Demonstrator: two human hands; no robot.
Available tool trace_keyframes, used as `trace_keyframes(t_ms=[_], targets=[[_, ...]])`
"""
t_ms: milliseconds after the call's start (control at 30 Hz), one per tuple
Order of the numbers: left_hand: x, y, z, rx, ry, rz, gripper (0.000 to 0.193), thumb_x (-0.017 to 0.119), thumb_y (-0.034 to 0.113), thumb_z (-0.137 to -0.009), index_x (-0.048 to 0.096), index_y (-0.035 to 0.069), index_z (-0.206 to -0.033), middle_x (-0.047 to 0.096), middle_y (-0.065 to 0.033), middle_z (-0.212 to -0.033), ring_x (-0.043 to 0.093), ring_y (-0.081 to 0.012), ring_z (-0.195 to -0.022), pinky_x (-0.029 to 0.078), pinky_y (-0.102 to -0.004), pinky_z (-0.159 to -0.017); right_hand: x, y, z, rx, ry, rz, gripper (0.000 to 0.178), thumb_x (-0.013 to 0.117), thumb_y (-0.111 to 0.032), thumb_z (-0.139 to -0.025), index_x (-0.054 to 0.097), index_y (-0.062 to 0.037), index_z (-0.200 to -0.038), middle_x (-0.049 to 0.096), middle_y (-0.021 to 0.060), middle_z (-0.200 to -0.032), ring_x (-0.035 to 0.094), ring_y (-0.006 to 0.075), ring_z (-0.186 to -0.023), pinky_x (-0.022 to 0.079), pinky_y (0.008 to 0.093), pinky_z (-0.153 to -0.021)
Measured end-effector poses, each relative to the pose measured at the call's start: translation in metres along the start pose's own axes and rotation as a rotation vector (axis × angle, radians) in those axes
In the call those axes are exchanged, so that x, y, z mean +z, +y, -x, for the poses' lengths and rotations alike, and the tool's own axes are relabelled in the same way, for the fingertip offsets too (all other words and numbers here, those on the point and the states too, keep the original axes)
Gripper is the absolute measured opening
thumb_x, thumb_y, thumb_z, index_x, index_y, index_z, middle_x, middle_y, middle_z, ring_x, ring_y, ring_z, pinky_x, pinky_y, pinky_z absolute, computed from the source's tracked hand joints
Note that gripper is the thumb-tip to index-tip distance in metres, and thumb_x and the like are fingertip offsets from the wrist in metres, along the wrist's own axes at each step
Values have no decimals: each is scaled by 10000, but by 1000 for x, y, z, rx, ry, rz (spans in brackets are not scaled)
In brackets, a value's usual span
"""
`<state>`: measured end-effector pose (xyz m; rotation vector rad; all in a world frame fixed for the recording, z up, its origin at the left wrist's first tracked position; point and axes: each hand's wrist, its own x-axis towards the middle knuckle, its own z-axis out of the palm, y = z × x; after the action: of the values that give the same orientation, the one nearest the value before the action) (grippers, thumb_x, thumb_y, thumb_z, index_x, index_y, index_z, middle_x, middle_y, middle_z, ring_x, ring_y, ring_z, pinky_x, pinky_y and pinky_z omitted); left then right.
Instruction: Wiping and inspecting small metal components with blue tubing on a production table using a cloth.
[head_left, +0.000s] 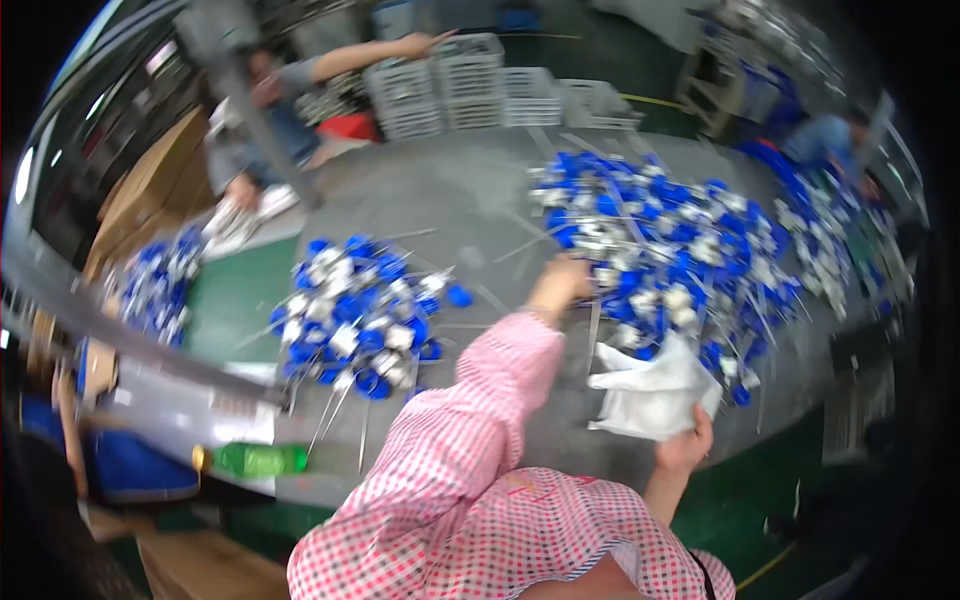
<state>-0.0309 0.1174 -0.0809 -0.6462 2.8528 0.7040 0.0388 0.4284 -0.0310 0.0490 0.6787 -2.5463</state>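
Observation:
My left hand point(563, 280), its arm in a pink checked sleeve, reaches across the grey table point(440, 190) to the near-left edge of a large heap of blue and white plastic pieces with thin pale stems point(680, 240). Motion smears its fingers, and part of them is lost against the heap. My right hand point(685, 440) grips a crumpled white bag point(655, 390) by its lower right side, just in front of that heap. A smaller heap of the same pieces point(360, 310) lies to the left of my left arm.
A green bottle point(255, 459) lies at the table's near-left edge. White crates point(468, 80) stand stacked beyond the far edge. A co-worker point(260, 130) at the far left stretches out an arm; another person point(825, 140) is at the far right. A metal post point(130, 340) crosses the left side.

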Motion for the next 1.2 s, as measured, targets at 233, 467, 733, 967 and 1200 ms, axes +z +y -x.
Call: trace_keyframes(t_ms=[233, 467, 733, 967, 1200], targets=[[-22, 6, 21, -186, -64, -23, 636, 627, 291, -644, 374, 85, -1190, 385, -238, -1187, 451, -355, -1053, 400, -380, -857, 9, -7, 6, -36, -93, -151, 485, 424, -12, -711, 352, 16, -1189, 433, 155, -1187, 409, 298, -1110, 304, 426, -955], [-2, 0, 22, -212, 85, 15, 664, 647, 323, -622, 391, 81, -1186, 414, -274, -1137, 466, -344, -1040, 407, -368, -853, 13, -8, 25, -126, -177, -114, 510, 400, -6, -743, 278, 13, -1238, 349, 183, -1253, 320, 324, -1175, 225, 456, -994], [-50, 21, 69, -268, 114, -196, 610, 697, 412, -594, 502, 58, -1051, 513, -229, -1031, 486, -308, -1019, 444, -344, -801, 31, -7, 32, 19, -283, -268, 502, 411, -48, -779, 249, 1, -1251, 351, 170, -1254, 319, 312, -1177, 223, 448, -990], [-81, 42, 144, 6, 868, -22, 303, 646, 136, -659, 524, 39, -919, 428, -194, -968, 450, -364, -862, 398, -398, -748, 32, -19, 30, -119, -215, -188, 546, 448, -102, -757, 247, -20, -1258, 334, 161, -1269, 300, 319, -1186, 213, 468, -992], [-85, 38, 190, 179, 1154, 237, 311, 584, 32, -707, 495, 46, -1005, 407, -174, -993, 405, -320, -917, 358, -368, -790, 41, -17, 31, -166, -233, -132, 548, 438, -112, -762, 243, -27, -1267, 299, 158, -1292, 273, 326, -1200, 198, 474, -996]])
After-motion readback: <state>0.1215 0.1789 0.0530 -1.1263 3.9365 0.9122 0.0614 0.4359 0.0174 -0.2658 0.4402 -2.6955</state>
